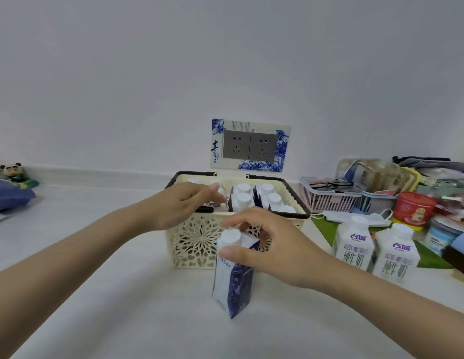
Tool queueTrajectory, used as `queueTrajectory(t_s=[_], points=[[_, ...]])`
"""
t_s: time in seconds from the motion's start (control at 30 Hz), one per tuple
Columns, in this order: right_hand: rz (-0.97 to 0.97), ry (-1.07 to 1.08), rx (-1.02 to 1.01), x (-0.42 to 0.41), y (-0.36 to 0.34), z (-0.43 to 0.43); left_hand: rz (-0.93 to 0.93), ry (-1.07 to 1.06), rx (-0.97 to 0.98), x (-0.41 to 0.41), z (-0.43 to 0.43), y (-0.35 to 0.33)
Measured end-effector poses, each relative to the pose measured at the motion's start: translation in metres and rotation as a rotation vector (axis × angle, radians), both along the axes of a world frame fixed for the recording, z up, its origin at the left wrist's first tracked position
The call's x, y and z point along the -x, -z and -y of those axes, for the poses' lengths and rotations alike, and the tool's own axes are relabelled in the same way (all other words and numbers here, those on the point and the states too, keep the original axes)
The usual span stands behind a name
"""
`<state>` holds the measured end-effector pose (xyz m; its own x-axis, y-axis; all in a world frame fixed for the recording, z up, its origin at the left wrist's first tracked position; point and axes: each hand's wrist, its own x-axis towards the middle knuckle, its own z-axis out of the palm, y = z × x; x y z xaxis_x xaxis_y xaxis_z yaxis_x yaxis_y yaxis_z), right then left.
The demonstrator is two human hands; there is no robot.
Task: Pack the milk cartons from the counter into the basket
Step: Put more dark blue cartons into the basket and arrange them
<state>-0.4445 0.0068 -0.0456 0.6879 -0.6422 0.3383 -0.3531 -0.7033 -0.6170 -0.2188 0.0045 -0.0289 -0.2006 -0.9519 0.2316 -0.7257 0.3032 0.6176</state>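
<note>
A cream lattice basket (197, 244) with black handles stands at the middle of the white counter and holds several white-capped milk cartons (242, 200). In front of it a purple-and-white carton (232, 283) stands upright on the counter, and my right hand (267, 250) grips its top by the cap. My left hand (184, 206) hovers over the basket's left side, fingers loosely spread and holding nothing. Two white cartons with green print (354, 247) (395, 257) stand on the counter to the right of the basket.
Right of the basket lie a face mask (355, 218), a pink basket (329, 200) with glasses, a red tin (413, 206) and piled clutter. A double wall socket (250, 146) sits behind the basket. A panda toy (14, 171) and a purple bag (8, 195) are far left.
</note>
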Motion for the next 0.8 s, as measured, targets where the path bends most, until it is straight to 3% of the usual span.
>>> queueTrajectory(t_s=[0.43, 0.53, 0.63, 0.8], points=[[-0.048, 0.12, 0.003, -0.013, 0.007, -0.006, 0.156, -0.193, 0.007, 0.003, -0.023, 0.001], [0.005, 0.082, -0.12, -0.01, 0.002, -0.007, 0.141, -0.18, 0.017, 0.001, -0.022, 0.002], [0.089, 0.013, -0.269, -0.001, -0.018, -0.005, 0.043, -0.113, -0.004, -0.002, -0.021, 0.001], [0.252, -0.07, -0.181, 0.011, -0.084, 0.018, -0.2, -0.037, -0.004, -0.005, -0.012, -0.012]])
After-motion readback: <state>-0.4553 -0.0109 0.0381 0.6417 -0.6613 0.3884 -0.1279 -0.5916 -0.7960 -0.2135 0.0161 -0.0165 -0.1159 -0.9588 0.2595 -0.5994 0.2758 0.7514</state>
